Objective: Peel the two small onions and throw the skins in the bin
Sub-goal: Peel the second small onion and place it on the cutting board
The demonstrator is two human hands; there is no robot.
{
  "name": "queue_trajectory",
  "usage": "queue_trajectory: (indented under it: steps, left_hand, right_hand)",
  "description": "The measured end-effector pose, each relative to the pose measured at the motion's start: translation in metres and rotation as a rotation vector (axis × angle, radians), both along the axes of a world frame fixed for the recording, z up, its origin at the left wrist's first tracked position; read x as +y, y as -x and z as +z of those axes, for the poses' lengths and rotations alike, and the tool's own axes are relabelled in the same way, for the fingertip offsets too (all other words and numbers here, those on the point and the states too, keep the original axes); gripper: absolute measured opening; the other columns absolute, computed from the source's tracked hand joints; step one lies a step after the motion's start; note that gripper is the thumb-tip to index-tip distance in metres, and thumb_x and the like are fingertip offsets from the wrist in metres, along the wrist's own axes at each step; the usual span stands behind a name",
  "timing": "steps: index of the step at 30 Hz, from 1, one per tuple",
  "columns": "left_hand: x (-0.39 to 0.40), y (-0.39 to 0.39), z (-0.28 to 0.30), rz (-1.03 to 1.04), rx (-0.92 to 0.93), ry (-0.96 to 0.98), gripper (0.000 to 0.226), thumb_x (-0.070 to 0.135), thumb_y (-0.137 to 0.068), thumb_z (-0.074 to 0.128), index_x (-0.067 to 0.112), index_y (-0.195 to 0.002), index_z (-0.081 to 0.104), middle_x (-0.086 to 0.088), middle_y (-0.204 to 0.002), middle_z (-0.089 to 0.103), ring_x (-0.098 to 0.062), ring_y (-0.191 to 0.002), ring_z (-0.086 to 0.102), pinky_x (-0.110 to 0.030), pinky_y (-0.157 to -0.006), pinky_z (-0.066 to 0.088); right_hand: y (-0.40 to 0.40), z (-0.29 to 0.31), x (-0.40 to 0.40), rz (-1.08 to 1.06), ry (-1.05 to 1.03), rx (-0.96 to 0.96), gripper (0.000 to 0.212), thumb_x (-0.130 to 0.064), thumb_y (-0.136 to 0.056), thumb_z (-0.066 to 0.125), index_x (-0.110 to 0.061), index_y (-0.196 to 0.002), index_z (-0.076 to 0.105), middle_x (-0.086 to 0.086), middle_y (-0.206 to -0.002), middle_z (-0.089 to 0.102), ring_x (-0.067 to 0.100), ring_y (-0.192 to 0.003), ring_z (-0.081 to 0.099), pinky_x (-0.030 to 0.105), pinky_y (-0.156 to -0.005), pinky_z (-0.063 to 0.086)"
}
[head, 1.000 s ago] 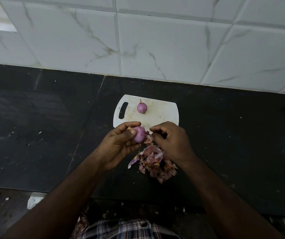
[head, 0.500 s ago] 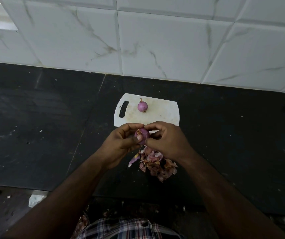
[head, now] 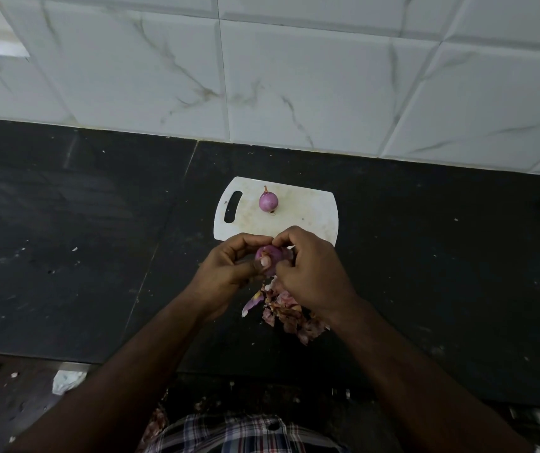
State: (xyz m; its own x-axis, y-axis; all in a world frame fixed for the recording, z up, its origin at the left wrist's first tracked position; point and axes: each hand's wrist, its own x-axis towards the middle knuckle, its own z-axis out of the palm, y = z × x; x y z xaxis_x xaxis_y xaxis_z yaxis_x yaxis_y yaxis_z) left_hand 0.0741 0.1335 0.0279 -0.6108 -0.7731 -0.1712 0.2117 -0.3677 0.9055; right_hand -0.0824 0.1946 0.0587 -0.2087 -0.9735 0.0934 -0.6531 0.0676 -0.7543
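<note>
Now, left hand: your left hand comes in from the lower left, forearm angled up toward the middle of the table, with the fingers arched over the top of the held onion and the thumb lying across its near face, nail up.
Left grip: closed round the held onion, fingers curled above and thumb pressing below, so the bulb sits cupped between them.
Right hand: your right hand reaches in from the lower right, back of the hand toward the camera, knuckles bent, fingertips meeting the left fingers over the onion's top.
Right grip: curled tight and pinching at the right side of the held onion, where a pale purple flap of skin shows; I cannot tell whether it has skin alone or the bulb too.
Held onion: purple, raised just above the near edge of the cutting board, mostly hidden by both hands.
Second onion: the second onion lies on the white cutting board near its slot handle, stem tip pointing away from you, well apart from your hands.
Skins: the pile of skins lies on the dark table just below your right hand, part of it hidden under the wrist.
Wall: white marbled tiles rise behind the table.
Bin: not in view.
</note>
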Motion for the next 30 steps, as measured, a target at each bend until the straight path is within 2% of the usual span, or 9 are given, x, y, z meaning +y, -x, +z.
queue_trajectory:
  steps: [3, 7, 10, 13, 17, 20, 24, 28, 30]
  left_hand:
    - [0.000, 0.000, 0.000, 0.002, 0.026, -0.031, 0.038, 0.013, -0.079, 0.074, 0.008, -0.117, 0.067, -0.013, -0.112, 0.072, -0.023, -0.100, 0.069, -0.031, -0.081, 0.058]
    - [-0.003, -0.002, -0.001, -0.002, 0.046, -0.098, 0.042, 0.006, -0.086, 0.065, 0.009, -0.127, 0.063, -0.018, -0.128, 0.065, -0.028, -0.110, 0.066, -0.038, -0.094, 0.056]
    - [-0.004, 0.000, 0.000, 0.023, 0.027, -0.123, 0.045, 0.005, -0.080, 0.071, 0.011, -0.125, 0.065, -0.019, -0.125, 0.065, -0.030, -0.109, 0.066, -0.038, -0.093, 0.057]
    - [-0.003, 0.003, 0.001, 0.100, -0.052, -0.075, 0.047, 0.009, -0.073, 0.078, 0.014, -0.118, 0.068, -0.022, -0.124, 0.062, -0.029, -0.108, 0.067, -0.038, -0.090, 0.057]
    - [-0.002, 0.005, 0.003, 0.111, -0.037, -0.111, 0.045, 0.004, -0.069, 0.077, 0.011, -0.113, 0.069, -0.021, -0.127, 0.063, -0.025, -0.105, 0.068, -0.030, -0.080, 0.059]
    - [0.000, 0.004, 0.004, 0.079, -0.017, -0.125, 0.048, 0.000, -0.070, 0.075, 0.007, -0.116, 0.066, -0.020, -0.127, 0.064, -0.026, -0.105, 0.068, -0.031, -0.082, 0.060]
    - [0.001, 0.004, 0.001, 0.075, 0.003, -0.150, 0.043, -0.012, -0.076, 0.070, 0.004, -0.115, 0.065, -0.021, -0.131, 0.061, -0.029, -0.110, 0.067, -0.033, -0.083, 0.060]
    - [-0.001, 0.003, -0.002, 0.090, 0.028, -0.158, 0.041, -0.016, -0.077, 0.068, 0.006, -0.112, 0.066, -0.020, -0.130, 0.061, -0.027, -0.108, 0.067, -0.030, -0.078, 0.060]
    - [-0.001, 0.003, -0.002, 0.087, 0.011, -0.144, 0.040, -0.020, -0.081, 0.064, 0.008, -0.110, 0.066, -0.018, -0.129, 0.062, -0.026, -0.106, 0.068, -0.032, -0.078, 0.060]
  right_hand:
    - [0.006, -0.002, -0.001, -0.025, 0.022, -0.026, 0.019, -0.004, -0.084, 0.062, -0.013, -0.099, 0.067, -0.005, -0.092, 0.069, 0.008, -0.083, 0.064, 0.013, -0.070, 0.050]
    - [0.012, 0.000, -0.001, -0.051, -0.010, -0.157, 0.015, -0.014, -0.091, 0.065, -0.021, -0.104, 0.071, -0.013, -0.095, 0.072, 0.001, -0.084, 0.069, 0.026, -0.073, 0.060]
    - [0.009, -0.001, 0.000, -0.068, 0.045, -0.184, 0.011, -0.016, -0.090, 0.069, -0.019, -0.101, 0.073, -0.009, -0.090, 0.074, 0.003, -0.081, 0.070, 0.032, -0.075, 0.061]
    - [0.003, -0.004, 0.001, -0.094, 0.094, -0.141, 0.006, -0.016, -0.089, 0.070, -0.017, -0.094, 0.073, -0.008, -0.081, 0.073, 0.005, -0.076, 0.070, 0.034, -0.072, 0.060]
    - [0.005, -0.007, -0.001, -0.167, 0.148, -0.068, 0.005, -0.012, -0.086, 0.069, -0.016, -0.089, 0.069, -0.007, -0.080, 0.070, 0.006, -0.076, 0.068, 0.032, -0.070, 0.058]
    - [0.008, -0.009, -0.002, -0.175, 0.133, -0.039, 0.008, -0.009, -0.084, 0.069, -0.015, -0.089, 0.070, -0.006, -0.080, 0.070, 0.006, -0.076, 0.067, 0.029, -0.069, 0.058]
    - [0.007, -0.013, -0.002, -0.177, 0.126, -0.039, 0.007, -0.009, -0.083, 0.070, -0.014, -0.088, 0.071, -0.006, -0.080, 0.070, 0.007, -0.075, 0.067, 0.032, -0.069, 0.058]
    - [0.010, -0.012, -0.002, -0.157, 0.037, -0.095, 0.012, -0.012, -0.091, 0.067, -0.014, -0.099, 0.074, -0.004, -0.094, 0.073, 0.008, -0.087, 0.068, 0.035, -0.079, 0.059]
    - [0.013, -0.008, 0.000, -0.111, -0.017, -0.175, 0.022, -0.024, -0.092, 0.068, -0.017, -0.113, 0.072, -0.007, -0.109, 0.070, 0.005, -0.099, 0.065, 0.033, -0.087, 0.057]
